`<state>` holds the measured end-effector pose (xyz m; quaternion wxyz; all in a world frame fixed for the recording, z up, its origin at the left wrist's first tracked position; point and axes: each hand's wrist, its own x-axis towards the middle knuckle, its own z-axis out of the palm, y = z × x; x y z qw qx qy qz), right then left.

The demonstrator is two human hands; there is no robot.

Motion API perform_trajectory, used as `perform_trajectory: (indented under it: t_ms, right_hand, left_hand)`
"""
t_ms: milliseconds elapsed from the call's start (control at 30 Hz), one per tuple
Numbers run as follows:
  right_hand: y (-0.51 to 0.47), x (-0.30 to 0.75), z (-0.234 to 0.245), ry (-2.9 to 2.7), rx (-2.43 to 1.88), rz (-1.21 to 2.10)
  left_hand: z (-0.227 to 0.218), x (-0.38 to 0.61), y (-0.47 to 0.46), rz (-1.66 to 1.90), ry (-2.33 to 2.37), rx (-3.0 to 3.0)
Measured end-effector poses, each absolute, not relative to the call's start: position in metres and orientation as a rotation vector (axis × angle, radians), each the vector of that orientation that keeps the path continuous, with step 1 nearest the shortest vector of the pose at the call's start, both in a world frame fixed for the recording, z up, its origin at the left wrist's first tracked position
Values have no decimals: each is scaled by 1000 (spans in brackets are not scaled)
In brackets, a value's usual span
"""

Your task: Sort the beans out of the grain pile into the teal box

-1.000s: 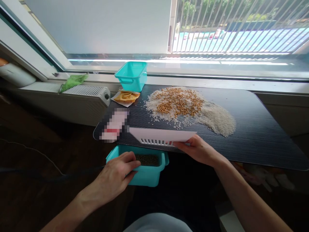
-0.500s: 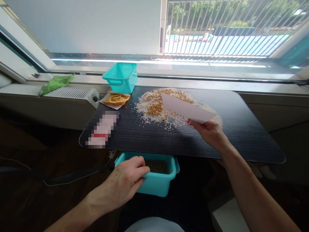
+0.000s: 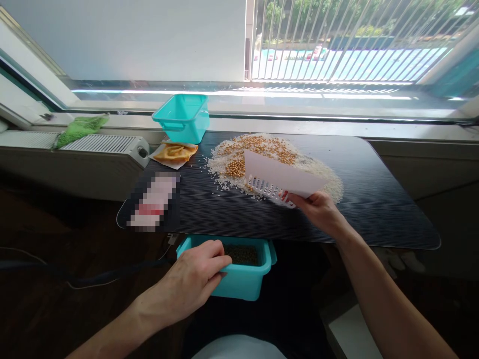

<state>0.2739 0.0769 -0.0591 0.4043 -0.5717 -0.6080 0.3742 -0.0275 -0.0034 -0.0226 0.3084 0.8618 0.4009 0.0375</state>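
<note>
Your L hand [image 3: 202,267] pinched the teal tub [image 3: 241,284] by its rim, prob. steadying it; your R hand [image 3: 318,209] pinched a slotted sheet [image 3: 280,174] nr the grain [image 3: 273,148].

From here I see my left hand [image 3: 202,265] curled low. My right hand [image 3: 317,208] is clasped farther forward.

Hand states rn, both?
Left hand: closed on the near rim of the lower teal bin.
Right hand: closed, holding the pale slotted sheet by its edge.
</note>
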Motion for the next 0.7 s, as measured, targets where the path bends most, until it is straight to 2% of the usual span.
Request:
perform_trajectory:
  t_ms: [700]
  right_hand:
    - [61,278,-50,-1557,-1420,988]
  left_hand:
    - [-21,-24,-1,101,1056,2311]
